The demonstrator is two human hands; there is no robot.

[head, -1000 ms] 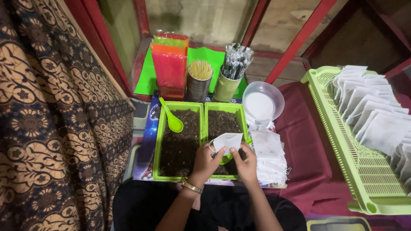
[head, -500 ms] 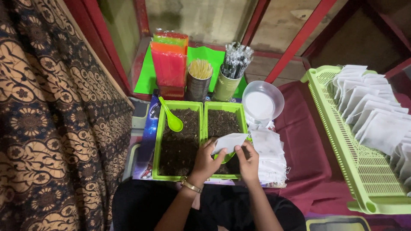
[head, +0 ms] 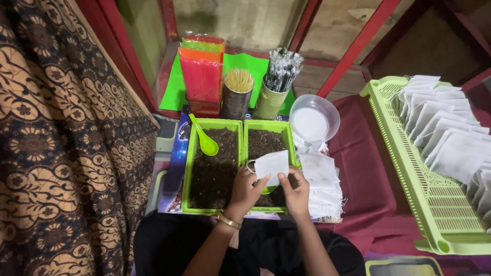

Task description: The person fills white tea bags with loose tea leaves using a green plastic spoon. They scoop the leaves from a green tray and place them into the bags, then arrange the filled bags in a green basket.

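Note:
My left hand (head: 246, 189) holds a small white paper pouch (head: 271, 166) above the right green tray (head: 290, 140) of dark crumbly material. My right hand (head: 295, 191) is just beside it, fingers at the pouch's lower edge and around a green spoon whose tip shows beneath. The left green tray (head: 187, 168) holds the same dark material, with a second green spoon (head: 205, 139) lying on it. A stack of empty white pouches (head: 321, 180) lies right of the trays.
A white bowl (head: 314, 120) stands behind the pouch stack. Two tins with sticks (head: 237, 95) and wrapped items (head: 275, 87) and a pile of coloured packets (head: 201, 71) sit at the back. A light green basket (head: 412, 173) with filled white pouches is on the right. Patterned cloth hangs left.
The pouch has been lifted and turned flatter toward the camera, and both hands have shifted slightly over the right tray.

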